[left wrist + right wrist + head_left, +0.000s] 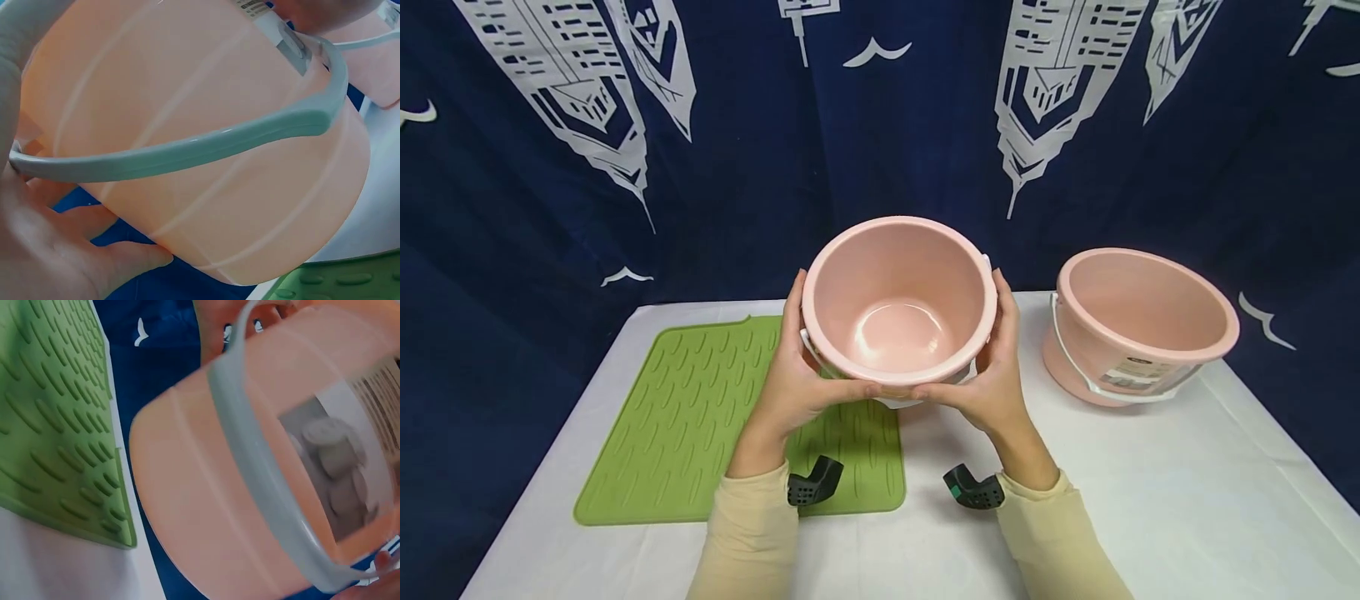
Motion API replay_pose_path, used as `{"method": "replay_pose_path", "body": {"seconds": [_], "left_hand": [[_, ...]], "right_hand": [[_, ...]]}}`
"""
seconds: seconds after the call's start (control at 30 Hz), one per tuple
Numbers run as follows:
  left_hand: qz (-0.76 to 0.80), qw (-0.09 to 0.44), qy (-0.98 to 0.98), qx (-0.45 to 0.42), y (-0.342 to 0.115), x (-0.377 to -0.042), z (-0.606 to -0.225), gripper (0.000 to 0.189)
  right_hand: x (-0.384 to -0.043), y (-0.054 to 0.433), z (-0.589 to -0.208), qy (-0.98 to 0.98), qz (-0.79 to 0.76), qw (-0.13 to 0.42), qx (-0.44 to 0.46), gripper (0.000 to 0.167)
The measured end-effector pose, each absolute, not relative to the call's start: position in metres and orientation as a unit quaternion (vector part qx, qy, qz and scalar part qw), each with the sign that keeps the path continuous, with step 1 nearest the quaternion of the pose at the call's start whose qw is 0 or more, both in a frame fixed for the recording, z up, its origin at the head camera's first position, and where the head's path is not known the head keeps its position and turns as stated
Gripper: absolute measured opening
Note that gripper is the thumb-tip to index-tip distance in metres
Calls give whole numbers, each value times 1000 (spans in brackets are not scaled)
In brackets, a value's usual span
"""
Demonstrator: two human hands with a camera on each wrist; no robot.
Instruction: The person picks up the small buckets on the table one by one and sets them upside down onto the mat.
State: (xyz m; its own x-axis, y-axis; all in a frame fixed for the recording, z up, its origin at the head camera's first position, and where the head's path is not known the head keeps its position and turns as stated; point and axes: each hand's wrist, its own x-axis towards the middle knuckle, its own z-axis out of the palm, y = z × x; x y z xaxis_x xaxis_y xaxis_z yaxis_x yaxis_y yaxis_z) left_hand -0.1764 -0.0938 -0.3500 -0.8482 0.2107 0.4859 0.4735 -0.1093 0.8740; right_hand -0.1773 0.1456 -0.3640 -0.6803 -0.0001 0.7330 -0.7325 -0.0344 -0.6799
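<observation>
Both hands hold up a pink bucket point(898, 325), its open mouth tilted toward the head camera. My left hand point(801, 367) grips its left side, thumb along the near rim and fingers spread on the wall. On the opposite side my right hand point(992, 362) grips it the same way, the two thumbs nearly meeting at the front. A pale handle point(187, 150) hangs across the bucket's wall in the left wrist view. The right wrist view shows a printed label point(344, 462) on the bucket. Inside, only the shiny pink bottom is seen.
A second pink bucket point(1138, 325) with a white handle and a label stands tilted-looking at the table's right. A green ribbed mat point(677, 425) lies on the left of the white table point(1187, 500). Behind hangs a dark blue cloth point(850, 150) with white printed buildings.
</observation>
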Motion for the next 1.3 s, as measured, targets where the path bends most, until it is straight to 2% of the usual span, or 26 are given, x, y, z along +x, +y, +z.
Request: {"method": "replay_pose_path", "body": {"seconds": [0.5, 0.57, 0.83, 1.03, 1.3], "left_hand": [[-718, 83, -619, -306, -107, -175, -346, 142], [-712, 76, -624, -312, -109, -175, -344, 142], [-700, 22, -625, -345, -115, -175, -343, 143], [-702, 0, -618, -355, -117, -175, -346, 142], [-699, -7, -621, -355, -123, -175, -347, 143]], "right_hand": [[-174, 175, -352, -610, 654, 328, 305, 113], [-175, 182, -351, -604, 665, 306, 315, 116], [-178, 199, -353, -589, 696, 141, 385, 138], [-172, 201, -351, -632, 674, 80, 375, 148], [-169, 197, -348, -672, 642, 54, 366, 157]]}}
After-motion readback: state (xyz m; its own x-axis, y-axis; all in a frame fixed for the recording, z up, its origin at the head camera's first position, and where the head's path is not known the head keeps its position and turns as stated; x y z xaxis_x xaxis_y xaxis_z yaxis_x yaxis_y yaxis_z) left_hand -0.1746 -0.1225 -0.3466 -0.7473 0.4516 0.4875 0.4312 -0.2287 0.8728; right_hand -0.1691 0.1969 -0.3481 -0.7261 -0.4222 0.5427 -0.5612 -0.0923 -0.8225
